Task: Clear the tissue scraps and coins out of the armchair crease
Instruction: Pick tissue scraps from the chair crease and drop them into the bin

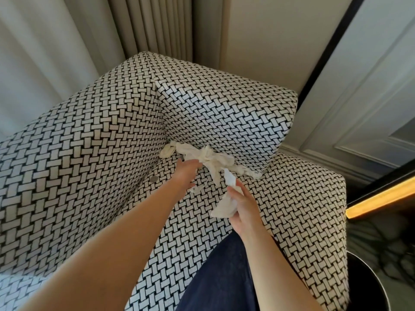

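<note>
One armchair [89, 142]; one coin [154, 179]; tissue scraps [211, 159], about four; two hands: left hand [187, 173], right hand [243, 207].

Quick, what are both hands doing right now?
Left hand: open, fingers reaching the tissue strip.
Right hand: holds a tissue wad.

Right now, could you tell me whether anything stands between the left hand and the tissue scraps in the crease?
Nothing visible does: the left hand is at the tissue scraps; the right hand, gripping a tissue wad, is off to one side.
</note>
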A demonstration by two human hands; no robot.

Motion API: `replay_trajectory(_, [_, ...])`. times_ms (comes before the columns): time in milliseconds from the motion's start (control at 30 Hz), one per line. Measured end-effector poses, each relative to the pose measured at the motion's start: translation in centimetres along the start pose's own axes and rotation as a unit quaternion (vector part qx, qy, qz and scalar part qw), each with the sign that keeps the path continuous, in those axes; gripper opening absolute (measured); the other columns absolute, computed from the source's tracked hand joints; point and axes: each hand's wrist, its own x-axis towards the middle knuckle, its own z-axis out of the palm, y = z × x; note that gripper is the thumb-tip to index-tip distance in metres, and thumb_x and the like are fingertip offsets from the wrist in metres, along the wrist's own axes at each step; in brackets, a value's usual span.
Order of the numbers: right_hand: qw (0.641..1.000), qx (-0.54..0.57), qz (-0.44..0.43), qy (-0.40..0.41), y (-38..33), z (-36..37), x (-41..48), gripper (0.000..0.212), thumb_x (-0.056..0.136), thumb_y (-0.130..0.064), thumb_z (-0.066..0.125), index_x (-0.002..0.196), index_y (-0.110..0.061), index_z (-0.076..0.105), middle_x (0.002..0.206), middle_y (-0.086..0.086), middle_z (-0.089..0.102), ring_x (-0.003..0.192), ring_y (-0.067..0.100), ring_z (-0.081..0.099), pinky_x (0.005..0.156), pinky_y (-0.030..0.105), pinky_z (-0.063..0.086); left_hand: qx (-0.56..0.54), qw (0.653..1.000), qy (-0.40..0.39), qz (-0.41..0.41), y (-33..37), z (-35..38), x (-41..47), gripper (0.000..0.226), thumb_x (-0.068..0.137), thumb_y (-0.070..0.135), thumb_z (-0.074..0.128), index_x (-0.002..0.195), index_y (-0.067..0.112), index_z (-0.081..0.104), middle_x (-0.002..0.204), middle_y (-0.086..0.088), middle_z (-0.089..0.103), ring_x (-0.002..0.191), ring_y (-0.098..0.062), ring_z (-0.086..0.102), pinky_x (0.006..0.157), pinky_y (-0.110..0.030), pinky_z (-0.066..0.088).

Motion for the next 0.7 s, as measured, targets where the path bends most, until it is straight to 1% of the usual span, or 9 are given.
replay_trajectory(67, [1.0,0.004,0.002,0.008,0.0,0.0,0.0,0.032,0.081,0.001,0.065,0.109,-0.015,0.063,0.109,0.01,0.062,0.101,0.021,0.057,0.099,0.043,0.044,-0.02,1.0,0.002,-0.01,0.4,0.5,0.5,0.076,0.091,0.02,0.058,0.151,0.024,0.011,0.13,0.002,0.043,0.118,-0.023,0.046,0.094,-0.037,0.044])
replay_trajectory(100, [1.0,0.007,0.004,0.011,-0.1,0.0,0.0,0.029,0.081,0.001,0.065,0.104,-0.017,0.063,0.108,0.009,0.062,0.101,0.02,0.058,0.099,0.043,0.044,-0.027,1.0,0.003,-0.014,0.5,0.7,0.6,0.077,0.092,0.021,0.057,0.151,0.024,0.009,0.125,0.003,0.041,0.119,-0.023,0.046,0.096,-0.037,0.043])
replay_trajectory(167, [1.0,0.009,0.006,0.01,-0.2,0.0,0.0,0.026,0.082,0.002,0.064,0.099,-0.018,0.063,0.106,0.009,0.062,0.098,0.02,0.058,0.099,0.042,0.044,-0.036,0.999,0.002,-0.023,0.5,0.7,0.7,0.064,0.093,0.022,0.055,0.148,0.021,0.023,0.125,0.004,0.04,0.117,-0.024,0.049,0.094,-0.036,0.044])
replay_trajectory(233, [1.0,0.01,0.009,0.004,-0.3,0.0,0.1,0.026,0.083,0.002,0.063,0.1,-0.018,0.063,0.107,0.009,0.062,0.097,0.019,0.058,0.098,0.041,0.044,-0.045,0.998,-0.004,-0.035,0.1,0.3,0.7,0.047,0.093,0.024,0.055,0.138,0.016,0.041,0.131,0.002,0.043,0.108,-0.022,0.053,0.091,-0.035,0.045])
replay_trajectory(267, [1.0,0.009,0.012,0.002,-0.3,0.0,0.1,0.027,0.083,0.002,0.063,0.102,-0.017,0.063,0.108,0.009,0.062,0.098,0.019,0.058,0.096,0.039,0.045,-0.054,0.998,-0.008,-0.037,-0.2,0.1,0.6,0.042,0.093,0.023,0.055,0.133,0.014,0.045,0.13,0.002,0.044,0.104,-0.021,0.054,0.091,-0.035,0.046])
replay_trajectory(333, [1.0,0.0,0.021,0.005,-0.3,0.0,0.2,0.028,0.084,0.001,0.063,0.102,-0.019,0.062,0.111,0.01,0.062,0.1,0.019,0.058,0.091,0.037,0.047,-0.083,0.996,-0.006,-0.032,-0.8,-0.3,0.4,0.032,0.094,0.021,0.054,0.126,0.012,0.049,0.127,0.001,0.045,0.095,-0.019,0.057,0.091,-0.035,0.047])
replay_trajectory(400, [1.0,-0.007,0.027,0.015,-0.2,0.2,0.1,0.027,0.083,0.001,0.065,0.098,-0.021,0.062,0.109,0.009,0.063,0.1,0.019,0.058,0.091,0.037,0.047,-0.111,0.994,0.006,-0.024,-1.6,-0.7,0.0,0.031,0.095,0.018,0.053,0.125,0.009,0.053,0.125,-0.001,0.048,0.089,-0.017,0.059,0.088,-0.035,0.049])
replay_trajectory(567, [0.999,-0.014,0.02,0.03,-0.3,0.3,-0.1,0.028,0.082,0.0,0.066,0.091,-0.025,0.059,0.101,0.005,0.063,0.094,0.017,0.059,0.086,0.035,0.047,-0.146,0.989,-0.007,0.01,-4.1,-1.8,-1.8,0.023,0.096,0.017,0.049,0.112,0.013,0.066,0.125,-0.001,0.055,0.095,-0.019,0.059,0.092,-0.034,0.049])
replay_trajectory(700, [0.999,-0.019,0.013,0.035,-0.2,0.3,0.0,0.027,0.082,0.0,0.066,0.091,-0.024,0.061,0.102,0.007,0.064,0.092,0.018,0.06,0.083,0.036,0.049,-0.166,0.986,0.003,0.022,-5.5,-2.1,-3.4,0.023,0.095,0.015,0.049,0.104,0.014,0.07,0.12,-0.001,0.062,0.095,-0.019,0.058,0.087,-0.031,0.049])
